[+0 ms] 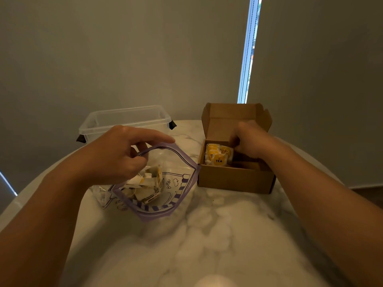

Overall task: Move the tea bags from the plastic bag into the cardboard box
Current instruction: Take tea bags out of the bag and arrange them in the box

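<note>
A person's left hand [116, 154] pinches the purple rim of a plastic bag [154, 213], index finger straight, holding the mouth open. Loose tea bags [145, 187] lie inside, just below that hand. The right hand [248, 139] reaches into an open cardboard box [234, 179], fingers curled down against a yellow-tagged stack [217, 157] at its thumb side. Whether it grips the stack or only touches it cannot be told. Both containers sit on a marble desk [217, 235], with a clear tub [124, 119] beyond the left hand. To do this step well, probably seat the stack upright and snug against the box wall, leaving room beneath the right palm for more.
</note>
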The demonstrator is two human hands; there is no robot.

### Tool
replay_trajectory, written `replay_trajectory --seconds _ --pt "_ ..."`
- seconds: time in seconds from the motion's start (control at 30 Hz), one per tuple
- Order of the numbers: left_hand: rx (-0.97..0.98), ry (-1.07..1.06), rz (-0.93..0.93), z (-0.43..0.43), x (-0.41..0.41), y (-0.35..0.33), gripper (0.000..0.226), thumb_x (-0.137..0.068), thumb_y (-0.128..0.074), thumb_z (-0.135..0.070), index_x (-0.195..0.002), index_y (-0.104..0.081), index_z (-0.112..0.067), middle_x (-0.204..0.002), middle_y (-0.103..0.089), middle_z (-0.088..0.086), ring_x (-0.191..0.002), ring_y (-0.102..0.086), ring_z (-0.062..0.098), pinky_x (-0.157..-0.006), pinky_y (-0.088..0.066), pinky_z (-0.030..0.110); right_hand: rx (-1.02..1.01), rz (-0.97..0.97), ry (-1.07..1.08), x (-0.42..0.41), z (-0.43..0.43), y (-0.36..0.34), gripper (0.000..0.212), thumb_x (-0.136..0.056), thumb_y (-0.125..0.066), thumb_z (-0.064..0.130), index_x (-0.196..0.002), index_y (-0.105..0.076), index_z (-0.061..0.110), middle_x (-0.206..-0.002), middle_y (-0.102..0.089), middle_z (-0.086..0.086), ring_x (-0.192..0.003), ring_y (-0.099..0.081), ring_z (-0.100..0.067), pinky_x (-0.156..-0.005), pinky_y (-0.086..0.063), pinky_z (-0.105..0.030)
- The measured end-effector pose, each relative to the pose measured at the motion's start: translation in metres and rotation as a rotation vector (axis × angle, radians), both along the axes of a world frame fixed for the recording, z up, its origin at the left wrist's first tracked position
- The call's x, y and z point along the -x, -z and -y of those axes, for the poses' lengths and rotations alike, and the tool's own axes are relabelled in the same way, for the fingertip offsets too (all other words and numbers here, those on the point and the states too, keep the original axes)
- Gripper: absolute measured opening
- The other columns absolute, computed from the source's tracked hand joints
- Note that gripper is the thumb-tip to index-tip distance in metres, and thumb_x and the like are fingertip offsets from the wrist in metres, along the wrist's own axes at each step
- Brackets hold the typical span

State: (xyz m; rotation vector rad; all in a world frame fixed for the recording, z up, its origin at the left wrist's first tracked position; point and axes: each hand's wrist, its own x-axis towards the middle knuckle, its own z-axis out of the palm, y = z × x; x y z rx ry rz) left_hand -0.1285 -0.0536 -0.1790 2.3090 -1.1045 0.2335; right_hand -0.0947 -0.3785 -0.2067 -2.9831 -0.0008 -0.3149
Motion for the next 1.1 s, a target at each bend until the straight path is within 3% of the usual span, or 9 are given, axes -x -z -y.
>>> replay_trajectory --seconds 0.13,0.27,0.4,0.53,0.67,0.87,1.0,1.1 --pt "-0.011 -0.015 0.001 0.001 0.001 0.0 0.063 -0.069 -0.049 -0.013 -0.123 -0.063 -0.043 -0.108 -0.067 -0.017 -0.087 -0.064 0.007 -0.07 -0.059 0.028 -0.014 0.143 0.015 0.016 -0.001 -0.006 0.02 -0.085 -0.069 0.005 -0.104 -0.074 0.01 -0.104 -0.07 -0.01 -0.093 -0.065 -0.021 -0.079 -0.056 -0.032" --pt "-0.013 -0.032 -0.001 0.002 0.0 0.0 0.06 -0.076 -0.054 -0.008 -0.123 -0.063 -0.044 -0.107 -0.066 -0.018 -0.089 -0.064 0.006 -0.07 -0.057 0.026 -0.262 0.342 -0.074 0.063 -0.029 -0.018 0.016 -0.084 -0.074 0.016 -0.1 -0.075 0.016 -0.093 -0.072 0.004 -0.076 -0.062 -0.001 -0.063 -0.047 -0.011" --pt "-0.041 -0.065 0.001 0.006 0.001 0.001 0.064 -0.082 -0.059 0.004 -0.125 -0.061 -0.043 -0.107 -0.064 -0.021 -0.089 -0.063 0.002 -0.074 -0.054 0.023 -0.584 0.222 -0.313 0.118 -0.09 -0.025 0.007 -0.082 -0.076 0.022 -0.088 -0.077 0.025 -0.077 -0.071 0.015 -0.07 -0.066 0.004 -0.059 -0.051 -0.01" --pt "-0.049 -0.068 0.014 0.007 0.002 0.001 0.062 -0.082 -0.06 0.002 -0.127 -0.061 -0.04 -0.114 -0.065 -0.016 -0.089 -0.063 0.001 -0.073 -0.052 0.02 -0.473 0.044 -0.381 0.119 -0.138 -0.007 0.012 -0.087 -0.072 0.023 -0.098 -0.076 0.023 -0.087 -0.072 0.01 -0.077 -0.067 -0.001 -0.07 -0.058 -0.018" --pt "-0.04 -0.073 0.029 0.006 0.0 0.003 0.062 -0.081 -0.059 0.002 -0.128 -0.061 -0.039 -0.116 -0.066 -0.013 -0.091 -0.063 0.002 -0.073 -0.054 0.02 -0.378 0.012 -0.261 0.091 -0.158 0.011 0.012 -0.088 -0.07 0.022 -0.097 -0.075 0.015 -0.092 -0.068 -0.003 -0.084 -0.063 -0.015 -0.074 -0.058 -0.029" --pt "-0.028 -0.067 0.026 0.005 -0.002 0.004 0.063 -0.079 -0.057 0.0 -0.127 -0.061 -0.04 -0.118 -0.066 -0.012 -0.093 -0.062 -0.002 -0.072 -0.053 0.018 -0.282 -0.144 -0.034 0.057 -0.18 0.015 0.02 -0.089 -0.068 0.016 -0.108 -0.064 0.009 -0.095 -0.056 -0.006 -0.087 -0.054 -0.021 -0.072 -0.046 -0.029" --pt "-0.035 -0.067 0.031 0.006 -0.001 0.004 0.065 -0.077 -0.057 0.003 -0.125 -0.062 -0.041 -0.117 -0.066 -0.013 -0.095 -0.059 -0.007 -0.068 -0.048 0.011 -0.279 -0.084 0.013 0.044 -0.188 0.024 0.025 -0.093 -0.061 0.015 -0.118 -0.059 0.011 -0.088 -0.05 -0.003 -0.081 -0.046 -0.018 -0.072 -0.04 -0.027" --pt "-0.046 -0.072 0.028 0.008 -0.002 0.006 0.066 -0.077 -0.057 0.003 -0.125 -0.061 -0.042 -0.118 -0.067 -0.012 -0.096 -0.061 -0.002 -0.069 -0.05 0.014 -0.295 -0.07 -0.03 0.043 -0.192 0.03 0.033 -0.097 -0.054 0.018 -0.129 -0.052 0.011 -0.117 -0.058 -0.009 -0.1 -0.056 -0.021 -0.083 -0.043 -0.029"
